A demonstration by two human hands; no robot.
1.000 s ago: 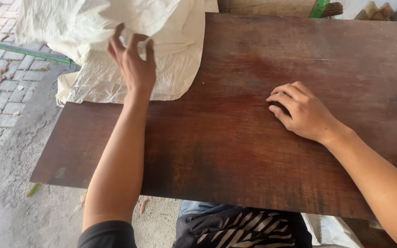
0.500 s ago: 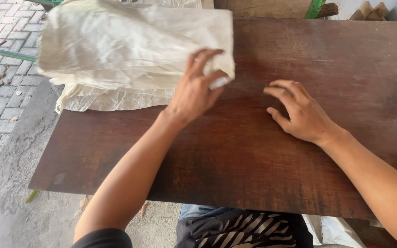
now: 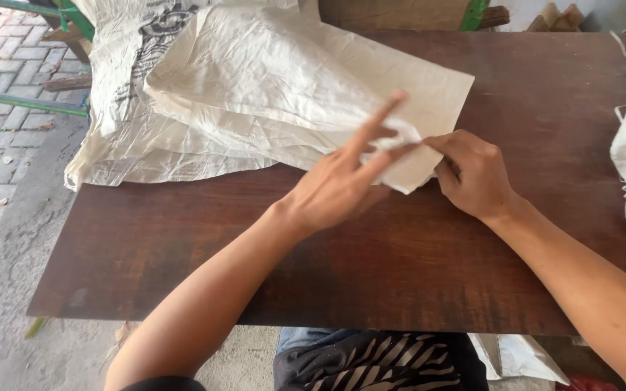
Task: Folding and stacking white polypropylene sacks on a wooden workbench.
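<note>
A dark reddish-brown wooden desk (image 3: pixel 516 94) fills most of the view, its grain running lengthwise and its surface catching soft daylight. To the left, the ground is paved with grey bricks (image 3: pixel 1 65) that give way nearer the viewer to bare grey concrete (image 3: pixel 1 318), scattered with a few dry leaves. Green metal bars (image 3: pixel 23 101) cross the paving at the upper left. Beyond the desk's far edge stands a brown board (image 3: pixel 393 13) beside a green post (image 3: pixel 474 13).
</note>
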